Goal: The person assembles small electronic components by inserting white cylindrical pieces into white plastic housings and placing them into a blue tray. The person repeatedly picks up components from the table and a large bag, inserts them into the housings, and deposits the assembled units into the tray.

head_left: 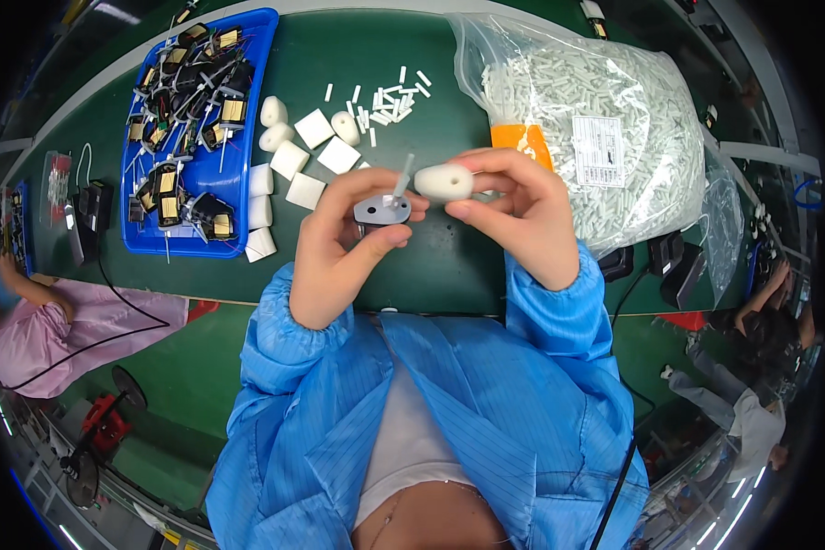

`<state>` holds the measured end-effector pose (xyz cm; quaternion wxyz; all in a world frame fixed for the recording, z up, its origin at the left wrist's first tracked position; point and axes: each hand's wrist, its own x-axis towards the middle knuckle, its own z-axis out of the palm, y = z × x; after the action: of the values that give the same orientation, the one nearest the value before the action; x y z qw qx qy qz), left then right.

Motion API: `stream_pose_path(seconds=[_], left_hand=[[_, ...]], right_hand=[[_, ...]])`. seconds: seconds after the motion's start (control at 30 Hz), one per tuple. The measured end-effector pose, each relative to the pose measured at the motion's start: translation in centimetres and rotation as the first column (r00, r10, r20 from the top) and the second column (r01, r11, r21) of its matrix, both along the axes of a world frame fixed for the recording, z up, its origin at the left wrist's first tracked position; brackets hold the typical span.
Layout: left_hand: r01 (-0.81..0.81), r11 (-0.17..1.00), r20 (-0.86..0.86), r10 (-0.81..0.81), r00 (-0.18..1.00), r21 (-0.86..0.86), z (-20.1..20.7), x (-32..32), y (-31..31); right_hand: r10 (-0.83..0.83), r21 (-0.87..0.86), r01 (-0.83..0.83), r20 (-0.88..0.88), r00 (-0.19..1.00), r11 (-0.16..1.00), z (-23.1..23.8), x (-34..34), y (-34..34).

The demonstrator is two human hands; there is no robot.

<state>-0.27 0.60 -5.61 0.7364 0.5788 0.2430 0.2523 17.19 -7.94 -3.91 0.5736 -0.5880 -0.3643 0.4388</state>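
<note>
My left hand (pixel 332 249) grips a small grey oval-plated part (pixel 382 212) with dark holes in its face. From that part a short translucent tube (pixel 403 176) stands up at a slight tilt. Between thumb and fingers, my right hand (pixel 528 218) has a white rounded foam piece (pixel 443 183) with a small hole in it. The foam is just right of the tube; whether they touch I cannot tell. Beyond my left hand lie several more foam pieces (pixel 290 160), and a loose scatter of short white tubes (pixel 394 103) lies farther off.
A blue tray (pixel 264 82) full of black, wired parts stands at the left of the green table (pixel 376 55). At the right sits a large clear bag (pixel 605 101) of short tubes, with black devices (pixel 676 268) beside it. Other people work at both sides.
</note>
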Motion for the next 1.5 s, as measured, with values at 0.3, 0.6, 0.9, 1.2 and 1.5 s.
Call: stream_pose_path(seconds=[0.3,0.6,0.9,1.2,1.5], left_hand=[[0.011,0.998,-0.080,-0.006,0.997,0.066,1.5,0.5,-1.6],[0.042,0.863,-0.218,0.080,0.973,0.504,1.8,1.0,-2.2],[0.342,0.837,-0.321,-0.213,0.923,0.428,2.2,1.1,-1.7],[0.272,0.962,-0.167,-0.274,0.947,-0.038,4.4,5.3,0.2],[0.121,0.587,-0.335,0.270,0.903,0.800,-4.8,24.9,23.9]], right_hand=[[-0.012,0.182,0.069,-0.297,0.955,0.981,-1.0,-1.0,-1.7],[-0.027,0.277,-0.077,0.353,0.935,0.958,0.0,-0.6,-2.0],[0.098,0.219,-0.183,0.352,0.931,0.958,2.4,0.5,-2.1],[-0.159,0.293,0.072,0.285,0.945,0.953,1.2,2.2,-1.1],[-0.298,0.143,0.277,0.155,0.942,0.950,-1.4,3.2,-3.1]])
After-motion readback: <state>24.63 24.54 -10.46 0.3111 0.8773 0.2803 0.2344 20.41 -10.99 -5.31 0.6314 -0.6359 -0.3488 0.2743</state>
